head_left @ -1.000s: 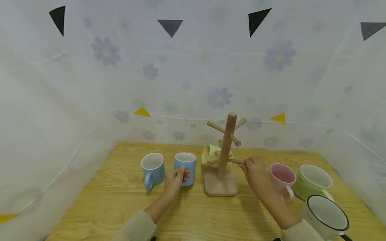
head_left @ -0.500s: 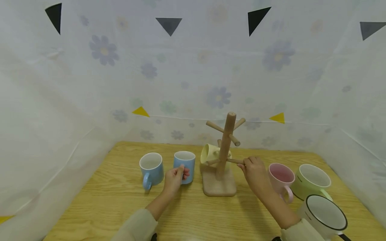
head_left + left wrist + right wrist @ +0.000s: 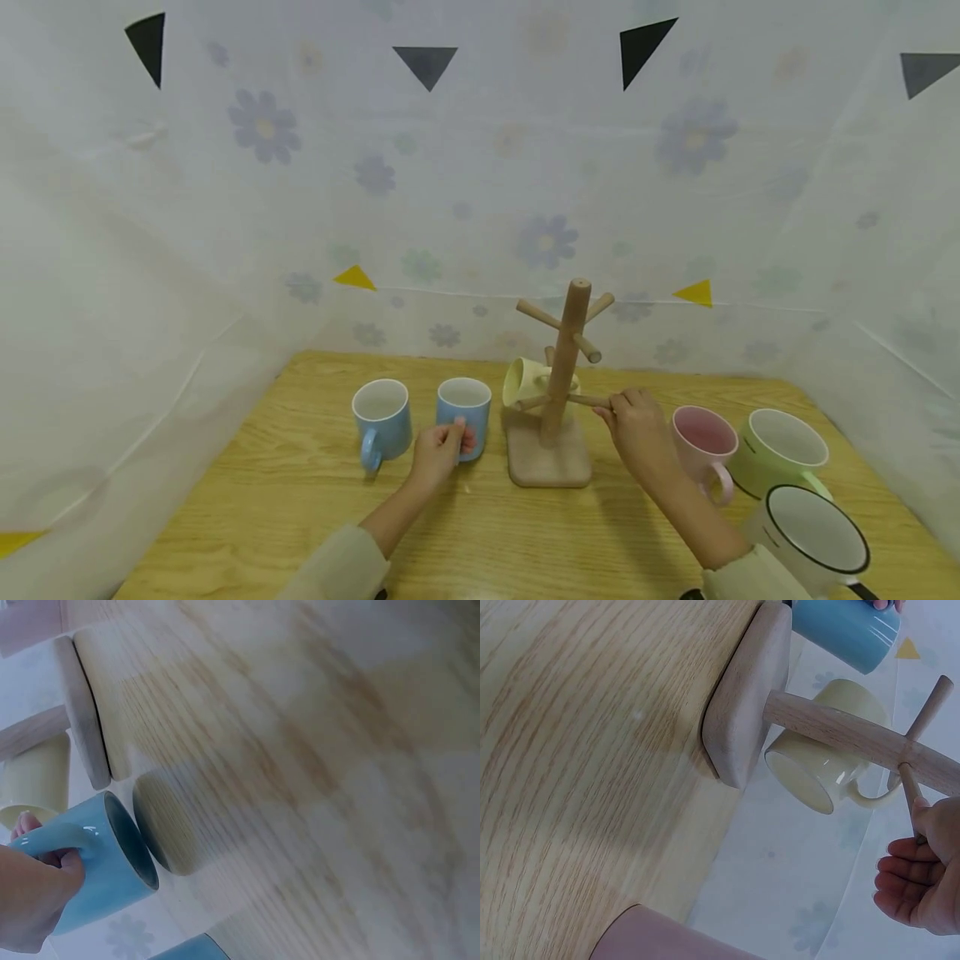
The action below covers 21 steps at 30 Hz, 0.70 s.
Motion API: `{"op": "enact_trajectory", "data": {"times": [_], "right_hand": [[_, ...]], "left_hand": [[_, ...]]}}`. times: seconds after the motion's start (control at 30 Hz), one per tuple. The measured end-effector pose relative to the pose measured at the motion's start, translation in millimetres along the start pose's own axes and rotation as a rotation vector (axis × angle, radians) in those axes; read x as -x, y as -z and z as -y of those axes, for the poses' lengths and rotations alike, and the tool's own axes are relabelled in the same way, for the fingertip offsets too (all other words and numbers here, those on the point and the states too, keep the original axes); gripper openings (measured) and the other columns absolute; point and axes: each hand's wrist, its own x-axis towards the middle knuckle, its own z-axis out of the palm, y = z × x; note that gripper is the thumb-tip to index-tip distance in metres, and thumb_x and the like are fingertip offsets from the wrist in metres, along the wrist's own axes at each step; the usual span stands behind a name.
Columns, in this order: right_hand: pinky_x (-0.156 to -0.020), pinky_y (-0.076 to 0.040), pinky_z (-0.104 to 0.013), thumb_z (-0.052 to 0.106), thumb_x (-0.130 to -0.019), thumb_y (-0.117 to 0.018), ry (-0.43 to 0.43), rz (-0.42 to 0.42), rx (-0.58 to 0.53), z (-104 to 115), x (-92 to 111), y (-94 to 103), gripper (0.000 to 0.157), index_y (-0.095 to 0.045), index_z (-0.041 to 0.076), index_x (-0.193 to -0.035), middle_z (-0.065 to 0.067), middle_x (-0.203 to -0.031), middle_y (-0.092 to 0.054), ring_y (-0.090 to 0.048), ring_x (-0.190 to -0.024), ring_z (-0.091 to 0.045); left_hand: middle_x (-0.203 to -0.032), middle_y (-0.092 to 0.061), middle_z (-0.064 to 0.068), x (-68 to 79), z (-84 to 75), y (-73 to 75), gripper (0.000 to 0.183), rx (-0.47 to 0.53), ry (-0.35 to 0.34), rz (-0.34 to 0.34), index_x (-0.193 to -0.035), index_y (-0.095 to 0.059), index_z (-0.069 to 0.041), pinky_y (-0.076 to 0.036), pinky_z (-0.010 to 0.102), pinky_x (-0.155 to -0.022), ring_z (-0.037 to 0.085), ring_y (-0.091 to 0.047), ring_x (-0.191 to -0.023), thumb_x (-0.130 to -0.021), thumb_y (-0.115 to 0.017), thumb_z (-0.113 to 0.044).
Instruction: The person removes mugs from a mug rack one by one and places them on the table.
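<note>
My left hand (image 3: 435, 454) grips the handle of a blue mug (image 3: 463, 408), left of a wooden mug tree (image 3: 567, 367). In the left wrist view the same blue mug (image 3: 97, 877) shows its underside, with a dark shadow on the table beside it; it looks just off the surface. My right hand (image 3: 637, 433) pinches the end of the tree's lower right peg (image 3: 588, 401); in the right wrist view the thumb of my right hand (image 3: 922, 877) lies on that peg. A pale yellow mug (image 3: 810, 769) hangs by its handle low on the tree, behind the post.
A second blue mug (image 3: 382, 425) stands to the left, handle toward me. On the right stand a pink mug (image 3: 701, 454), a light green mug (image 3: 780, 467) and a white mug with a black rim (image 3: 802, 542). A patterned sheet (image 3: 480, 167) encloses the wooden table (image 3: 525, 542).
My left hand has dropped slightly at the blue mug, with its fingers still on the handle. My right hand keeps its hold on the peg, and the tree stays in place.
</note>
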Motion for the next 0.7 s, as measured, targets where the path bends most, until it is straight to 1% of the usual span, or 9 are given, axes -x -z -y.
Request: {"op": "enact_trajectory", "data": {"times": [0.13, 0.27, 0.4, 0.47, 0.5, 0.57, 0.7], "right_hand": [[-0.055, -0.048, -0.034, 0.009, -0.074, -0.074, -0.009, 0.013, -0.003, 0, 0, 0.6, 0.021, -0.059, -0.005, -0.068, -0.014, -0.067, -0.056, -0.052, -0.063, -0.027], [-0.056, -0.048, -0.035, 0.009, -0.074, -0.073, -0.023, 0.025, -0.019, 0, 1, 0.9, 0.020, -0.060, -0.004, -0.069, -0.014, -0.068, -0.056, -0.052, -0.063, -0.027], [-0.056, -0.048, -0.035, 0.009, -0.074, -0.073, -0.036, 0.026, -0.022, 0, 1, 0.8, 0.019, -0.060, -0.004, -0.070, -0.014, -0.068, -0.056, -0.052, -0.064, -0.027], [-0.056, -0.048, -0.035, 0.009, -0.074, -0.073, -0.035, 0.023, -0.025, 0, 2, 0.9, 0.019, -0.060, -0.004, -0.070, -0.013, -0.068, -0.056, -0.052, -0.064, -0.027], [-0.056, -0.048, -0.035, 0.009, -0.074, -0.073, -0.032, 0.021, -0.026, 0, 2, 0.9, 0.019, -0.060, -0.004, -0.070, -0.014, -0.068, -0.056, -0.052, -0.064, -0.027], [-0.056, -0.048, -0.036, 0.009, -0.074, -0.073, -0.027, 0.016, -0.027, 1, 1, 0.9, 0.019, -0.060, -0.004, -0.069, -0.014, -0.068, -0.057, -0.052, -0.064, -0.027], [-0.056, -0.049, -0.035, 0.009, -0.074, -0.074, -0.012, 0.001, -0.015, 0, 1, -0.1, 0.020, -0.059, -0.004, -0.068, -0.014, -0.068, -0.057, -0.053, -0.064, -0.027]], "left_hand": [[-0.076, -0.067, 0.025, 0.9, 1.4, 2.5, 0.037, -0.018, 0.009, 0.015, -0.083, -0.065, 0.017, -0.055, 0.023, -0.063, 0.004, -0.060, -0.061, -0.096, -0.047, -0.013], [-0.076, -0.067, 0.025, 2.7, 0.4, 5.4, 0.037, -0.022, 0.015, 0.042, -0.083, -0.064, 0.018, -0.056, 0.027, -0.065, 0.009, -0.063, -0.063, -0.096, -0.047, -0.011], [-0.076, -0.067, 0.025, 4.9, -1.6, 7.5, 0.037, -0.055, 0.029, 0.064, -0.082, -0.064, 0.018, -0.057, 0.030, -0.064, 0.015, -0.065, -0.065, -0.096, -0.047, -0.012], [-0.075, -0.067, 0.025, 6.0, -1.6, 8.9, 0.038, -0.064, 0.029, 0.072, -0.081, -0.065, 0.018, -0.056, 0.031, -0.063, 0.019, -0.066, -0.063, -0.096, -0.047, -0.012], [-0.074, -0.066, 0.027, 7.3, -3.8, 9.2, 0.037, -0.072, 0.030, 0.076, -0.080, -0.064, 0.019, -0.056, 0.032, -0.063, 0.024, -0.066, -0.063, -0.096, -0.047, -0.011], [-0.075, -0.065, 0.031, 12.8, -13.2, 10.8, 0.036, -0.083, 0.025, 0.081, -0.080, -0.063, 0.020, -0.056, 0.035, -0.063, 0.033, -0.066, -0.064, -0.095, -0.046, -0.008], [-0.076, -0.065, 0.032, 13.2, -10.7, 13.0, 0.036, -0.089, 0.011, 0.091, -0.081, -0.063, 0.021, -0.056, 0.037, -0.064, 0.041, -0.065, -0.068, -0.095, -0.046, -0.007]]}}
